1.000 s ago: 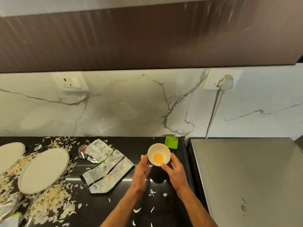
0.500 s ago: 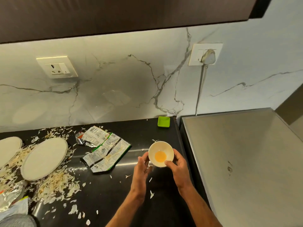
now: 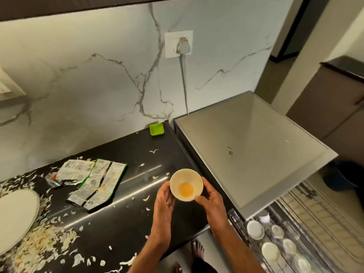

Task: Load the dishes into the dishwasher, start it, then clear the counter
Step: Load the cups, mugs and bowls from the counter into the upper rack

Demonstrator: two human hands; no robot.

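Observation:
A small cream bowl (image 3: 186, 184) with an orange-yellow puddle in its bottom is held over the right end of the black counter (image 3: 126, 146). My left hand (image 3: 164, 201) cups its left side and my right hand (image 3: 211, 201) grips its right rim with the thumb in front. The steel dishwasher top (image 3: 250, 146) stands just right of the counter. Its pulled-out rack (image 3: 295, 233) at the lower right holds several white cups and bowls (image 3: 255, 229).
Torn green-and-silver wrappers (image 3: 94, 180) lie at mid counter. A white plate (image 3: 15, 217) sits at the left among scattered food scraps (image 3: 45, 245). A small green dish (image 3: 156, 129) stands by the marble wall, under a plugged socket (image 3: 182, 45).
The bowl has come toward me and to the right, lifted off the counter by both hands. My view has swung right and down, bringing the open dishwasher rack into sight.

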